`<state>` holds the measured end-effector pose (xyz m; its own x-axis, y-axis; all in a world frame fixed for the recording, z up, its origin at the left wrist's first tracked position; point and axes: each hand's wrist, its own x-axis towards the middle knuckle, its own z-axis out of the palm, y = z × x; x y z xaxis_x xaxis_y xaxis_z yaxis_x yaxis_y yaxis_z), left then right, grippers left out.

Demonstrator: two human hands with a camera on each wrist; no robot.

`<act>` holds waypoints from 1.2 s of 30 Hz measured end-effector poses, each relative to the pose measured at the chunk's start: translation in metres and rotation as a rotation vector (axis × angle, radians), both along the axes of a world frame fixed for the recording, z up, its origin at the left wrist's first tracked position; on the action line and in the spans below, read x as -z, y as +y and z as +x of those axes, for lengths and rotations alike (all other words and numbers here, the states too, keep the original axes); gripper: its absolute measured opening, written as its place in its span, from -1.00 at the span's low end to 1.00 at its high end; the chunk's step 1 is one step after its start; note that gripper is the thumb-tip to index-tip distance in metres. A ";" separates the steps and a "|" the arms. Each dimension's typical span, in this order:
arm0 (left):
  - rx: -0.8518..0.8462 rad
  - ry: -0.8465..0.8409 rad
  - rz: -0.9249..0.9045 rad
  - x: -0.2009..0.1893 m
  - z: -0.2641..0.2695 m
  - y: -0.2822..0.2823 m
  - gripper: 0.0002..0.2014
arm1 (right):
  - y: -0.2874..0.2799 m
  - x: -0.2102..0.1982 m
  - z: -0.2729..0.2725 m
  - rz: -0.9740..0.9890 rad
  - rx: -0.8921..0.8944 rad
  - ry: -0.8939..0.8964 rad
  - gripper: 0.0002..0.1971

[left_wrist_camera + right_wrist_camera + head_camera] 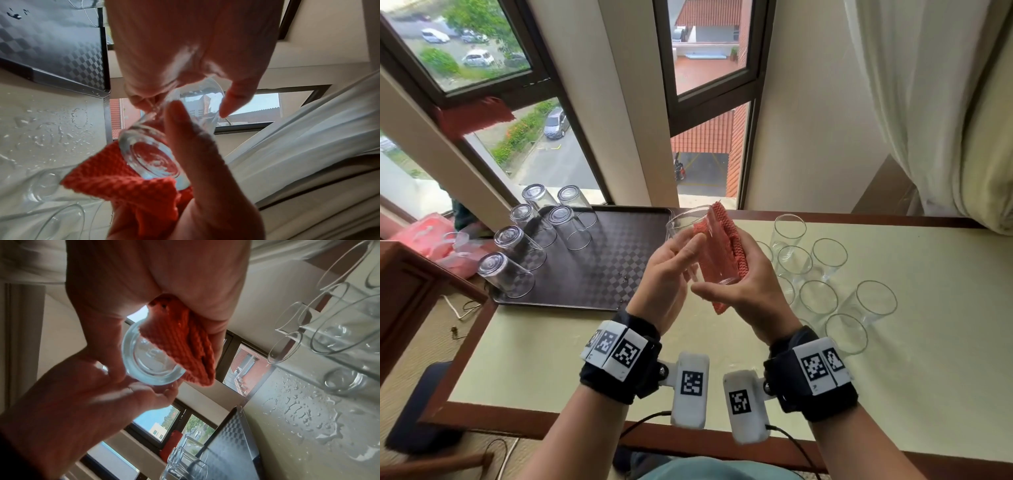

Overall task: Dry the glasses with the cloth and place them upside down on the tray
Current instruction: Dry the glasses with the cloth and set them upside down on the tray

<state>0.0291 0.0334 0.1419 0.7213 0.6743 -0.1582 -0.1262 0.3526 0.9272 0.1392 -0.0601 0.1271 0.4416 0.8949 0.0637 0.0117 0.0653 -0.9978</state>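
- My left hand [671,270] grips the clear drinking glass [697,240], tilted above the cream desk [893,377].
- My right hand [750,291] presses the folded orange knitted cloth [726,253] against it, fingers curled.
- Six inverted glasses [541,236] stand on the dark checkered tray [613,260].

Cream-topped table [599,346] with water droplets [296,404], windows [709,44] at 12 o'clock, white curtain [935,102] at 2 o'clock, pink plastic bag [431,236] at 9 o'clock.

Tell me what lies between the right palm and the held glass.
The folded red knitted cloth lies between the right hand and the glass; the right wrist view shows it best, pressed against the glass wall.
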 end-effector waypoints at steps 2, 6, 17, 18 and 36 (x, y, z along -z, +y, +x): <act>-0.006 -0.004 0.025 -0.003 -0.001 0.003 -0.47 | 0.000 0.000 -0.002 0.016 0.001 -0.090 -0.11; 0.039 -0.007 0.073 -0.012 0.000 0.001 -0.70 | 0.001 -0.001 -0.004 0.043 -0.050 -0.052 -0.04; 0.040 -0.046 -0.008 -0.002 -0.007 0.010 0.03 | 0.002 -0.009 0.007 0.034 -0.159 0.283 -0.10; 0.001 -0.057 -0.038 0.000 -0.007 0.012 0.04 | 0.002 -0.010 0.006 0.036 -0.098 0.162 -0.15; 0.050 -0.009 -0.032 -0.016 0.009 0.012 -0.13 | 0.001 -0.016 0.017 0.081 -0.043 -0.046 -0.02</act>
